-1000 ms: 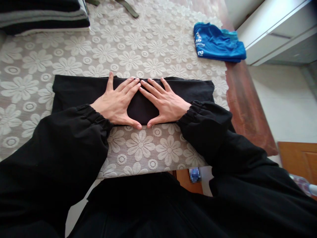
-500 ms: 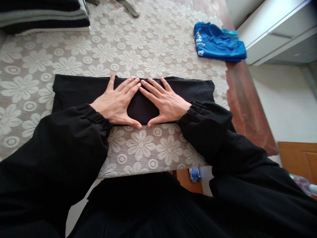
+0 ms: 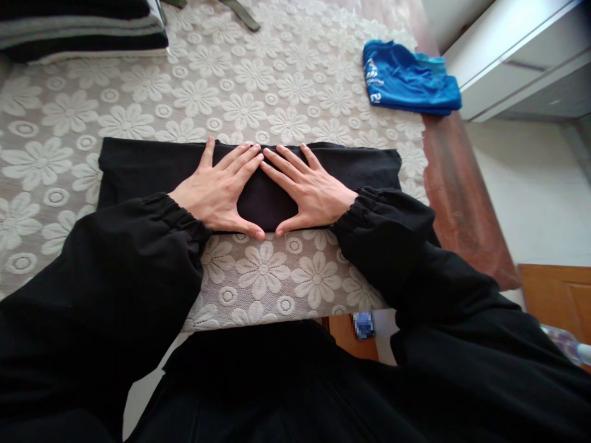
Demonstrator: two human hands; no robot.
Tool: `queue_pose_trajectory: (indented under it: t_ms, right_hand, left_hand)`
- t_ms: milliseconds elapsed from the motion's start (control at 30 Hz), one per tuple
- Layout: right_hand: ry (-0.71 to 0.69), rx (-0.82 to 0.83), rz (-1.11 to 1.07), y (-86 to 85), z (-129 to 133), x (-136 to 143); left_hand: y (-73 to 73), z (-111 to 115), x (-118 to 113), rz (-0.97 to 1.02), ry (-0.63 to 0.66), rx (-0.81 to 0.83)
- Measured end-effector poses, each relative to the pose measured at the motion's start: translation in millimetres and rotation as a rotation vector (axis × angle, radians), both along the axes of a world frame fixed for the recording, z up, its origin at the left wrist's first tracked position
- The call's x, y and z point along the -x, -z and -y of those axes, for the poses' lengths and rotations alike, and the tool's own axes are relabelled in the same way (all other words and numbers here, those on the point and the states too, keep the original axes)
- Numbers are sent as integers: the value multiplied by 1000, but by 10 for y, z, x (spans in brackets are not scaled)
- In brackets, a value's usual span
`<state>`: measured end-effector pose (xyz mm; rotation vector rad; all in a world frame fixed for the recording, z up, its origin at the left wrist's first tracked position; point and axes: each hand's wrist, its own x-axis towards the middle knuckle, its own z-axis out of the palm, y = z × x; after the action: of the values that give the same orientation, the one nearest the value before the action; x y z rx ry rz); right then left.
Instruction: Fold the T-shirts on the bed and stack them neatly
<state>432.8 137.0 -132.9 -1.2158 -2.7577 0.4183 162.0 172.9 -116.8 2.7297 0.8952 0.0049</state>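
A folded black cloth (image 3: 268, 200) lies as a long flat strip across the lace-covered table, near its front edge. My left hand (image 3: 219, 191) rests palm down on the cloth, its fingers spread, the thumb reaching the near edge. Beside it, my right hand (image 3: 311, 191) also lies flat with spread fingers. The fingertips of both hands nearly meet at the cloth's far edge, and the two thumbs point at each other with a small gap. Neither hand grips anything.
Folded blue clothing (image 3: 410, 80) with white print lies at the table's back right. A stack of black and grey folded clothes (image 3: 83, 31) is at the back left, with a green strap (image 3: 242, 13) nearby. A white cabinet (image 3: 512, 58) stands beyond the right edge.
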Motion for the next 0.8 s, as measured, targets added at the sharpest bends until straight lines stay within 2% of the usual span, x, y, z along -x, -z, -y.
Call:
queue_pose_trajectory:
  t_ms: [367,533,800]
  right_hand:
    - [-7,2,2,20,2,-27]
    - [23,56,22,-18,34,-116]
    - [-4,81,36,-37,23,-233]
  left_hand:
    - [-34,-10,65,-54,-14,21]
    - [-52,-19,146,-71,-35,44]
    - [-70,-72,215,-70,-20,63]
